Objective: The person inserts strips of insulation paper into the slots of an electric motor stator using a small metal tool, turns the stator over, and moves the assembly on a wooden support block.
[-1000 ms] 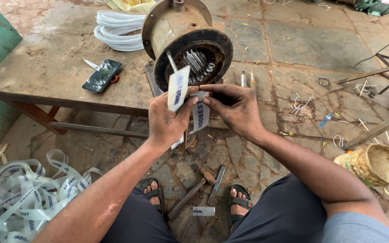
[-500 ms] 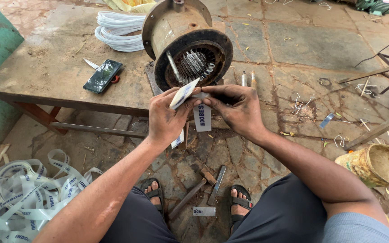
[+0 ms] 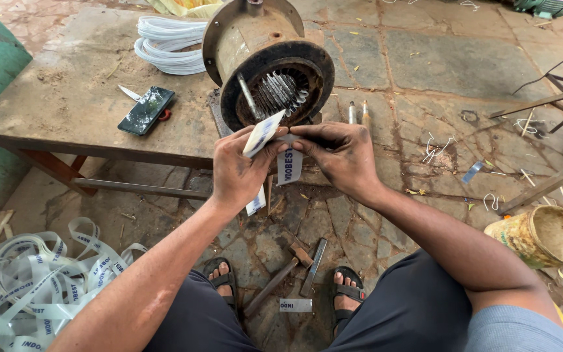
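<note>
My left hand point(image 3: 239, 171) and my right hand point(image 3: 340, 156) both pinch a strip of white printed insulation paper point(image 3: 289, 163) in front of me. The left fingers hold a folded end of the paper point(image 3: 263, 133) that points up toward the motor. A rusty round motor stator point(image 3: 270, 62) lies on its side at the edge of a low wooden table point(image 3: 66, 111). Its open end faces me, with white slot liners point(image 3: 285, 91) and a metal rod point(image 3: 249, 96) sticking out of the bore.
A dark phone point(image 3: 146, 109) and a coil of white sleeving point(image 3: 167, 45) lie on the table. A hammer point(image 3: 285, 270), a flat metal bar point(image 3: 314, 266) and a cut paper piece point(image 3: 295, 305) lie between my sandalled feet. Loose white tape point(image 3: 34, 287) is piled at left; a yellow tin point(image 3: 545, 236) sits at right.
The folded paper end in my left hand has tipped from upright to slanted. Both hands have closed in together on the strip.
</note>
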